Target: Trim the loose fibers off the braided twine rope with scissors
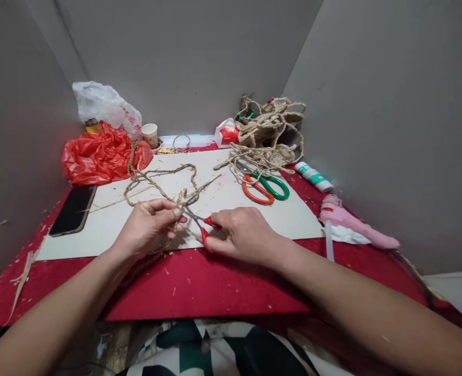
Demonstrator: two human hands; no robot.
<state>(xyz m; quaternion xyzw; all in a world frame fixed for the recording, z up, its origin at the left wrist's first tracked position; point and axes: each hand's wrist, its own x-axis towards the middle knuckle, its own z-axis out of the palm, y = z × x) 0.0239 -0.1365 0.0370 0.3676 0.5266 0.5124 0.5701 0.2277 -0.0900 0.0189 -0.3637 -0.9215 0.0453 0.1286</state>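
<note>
Holding rope in one hand and small scissors in the other

At the centre of the frame, the left hand [157, 222] has its thumb and fingers pressed together on a braided rope [193, 173]. Just right of it, the right hand [240, 228] is curled around the red handles of the small scissors [198, 218]. The handles stand a little apart and the blades are slightly parted, pointing at the left fingertips; whether they touch the rope I cannot tell.

The rope loops over a pale board [107, 222] toward the upper left, reaching a red plastic bag [93, 162]. A phone [74, 211] lies over the board's left edge. Upper right, a rope heap [270, 130] and larger scissors [265, 181] crowd the far corner. A pink glue gun [348, 222] lies beyond the right edge. Grey walls [391, 130] close in behind and on both sides; the freest room is the red cloth [215, 292] along the near edge.
</note>
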